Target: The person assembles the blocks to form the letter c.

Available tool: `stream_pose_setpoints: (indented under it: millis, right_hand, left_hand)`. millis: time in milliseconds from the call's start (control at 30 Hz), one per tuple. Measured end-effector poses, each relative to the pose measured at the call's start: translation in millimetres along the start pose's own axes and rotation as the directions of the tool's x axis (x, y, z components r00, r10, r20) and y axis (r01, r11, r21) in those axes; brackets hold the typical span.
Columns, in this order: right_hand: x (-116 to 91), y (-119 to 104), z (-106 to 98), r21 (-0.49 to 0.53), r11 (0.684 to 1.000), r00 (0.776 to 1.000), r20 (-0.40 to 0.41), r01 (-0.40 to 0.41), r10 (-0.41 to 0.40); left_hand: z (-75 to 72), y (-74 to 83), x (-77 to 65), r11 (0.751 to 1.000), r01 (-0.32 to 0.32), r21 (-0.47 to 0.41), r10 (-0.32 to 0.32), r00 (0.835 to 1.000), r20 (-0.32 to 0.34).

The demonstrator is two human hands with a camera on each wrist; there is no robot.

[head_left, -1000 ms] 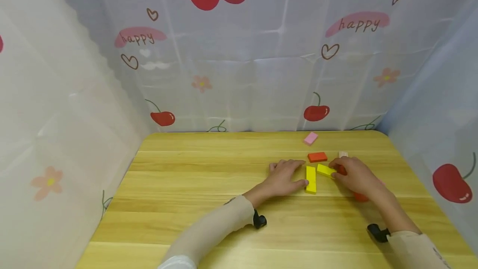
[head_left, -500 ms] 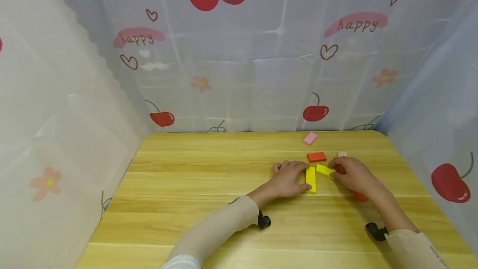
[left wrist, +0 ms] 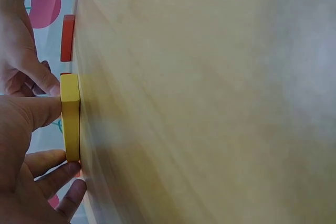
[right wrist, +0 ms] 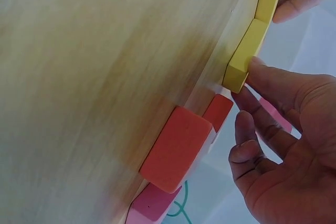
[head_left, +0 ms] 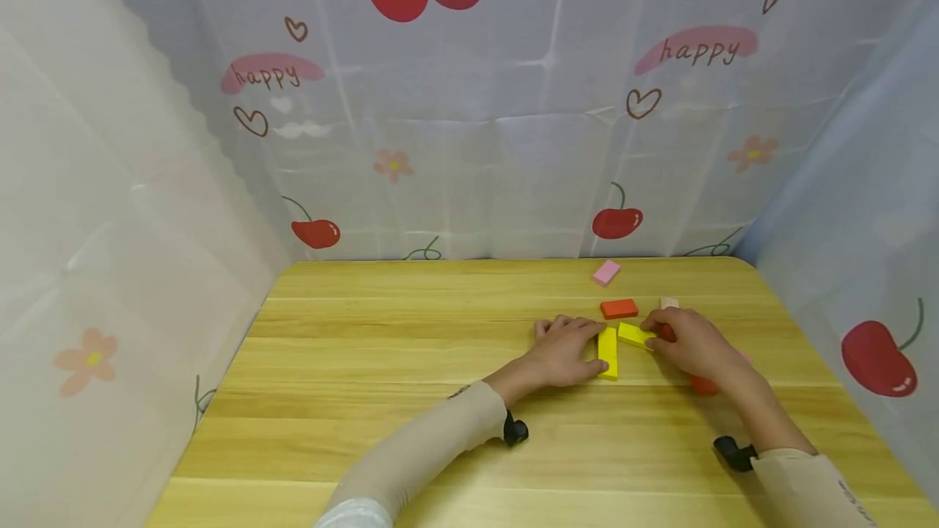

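Note:
In the head view my left hand (head_left: 561,353) spans a yellow block (head_left: 608,353) lying lengthwise away from me. Its thumb is at the near end and its fingertips at the far end, as the left wrist view shows of the same yellow block (left wrist: 71,121). My right hand (head_left: 693,345) pinches the right end of a second yellow block (head_left: 632,336) between thumb and index finger. That block lies slanted on the table, its left end close to the first one. In the right wrist view its end (right wrist: 239,72) shows under the thumb.
On the wooden table (head_left: 411,332), an orange-red block (head_left: 619,309) and a pink block (head_left: 606,272) lie beyond the yellow ones. A pale wooden block (head_left: 669,302) and red block (head_left: 666,332) are partly behind my right hand. Another red block (head_left: 705,385) lies under my right wrist.
My left hand has shifted slightly right, so its thumb and fingertips sit closer on the first yellow block. The right hand keeps its pinch, and the blocks look almost unmoved.

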State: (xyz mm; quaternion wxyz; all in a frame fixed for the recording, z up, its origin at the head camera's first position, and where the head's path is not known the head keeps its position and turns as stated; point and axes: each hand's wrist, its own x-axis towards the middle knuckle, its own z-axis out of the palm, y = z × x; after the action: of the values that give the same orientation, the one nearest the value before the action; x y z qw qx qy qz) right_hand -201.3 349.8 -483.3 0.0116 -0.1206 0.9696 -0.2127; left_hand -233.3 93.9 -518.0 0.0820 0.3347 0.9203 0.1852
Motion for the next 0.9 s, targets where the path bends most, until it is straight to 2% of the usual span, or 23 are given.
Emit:
stream_pose_setpoints:
  millis: [533,767,900]
  right_hand:
    - [4.3,-3.3,1.7,0.005,1.000,1.000,0.009,-0.004,0.004]
    - [8.0,-6.0,3.2,0.007,0.999,0.999,-0.011,0.045,-0.045]
    - [10.2,-9.0,4.8,0.006,0.999,0.999,-0.018,0.045,-0.044]
  left_hand:
    - [-6.7,-10.3,-10.9,1.000,0.009,-0.003,-0.009,1.000,0.012]
    - [-8.3,-21.6,-16.1,1.000,0.025,-0.011,-0.025,1.000,-0.002]
    - [-11.2,-28.4,-20.8,0.999,0.029,-0.023,-0.029,1.000,0.000]
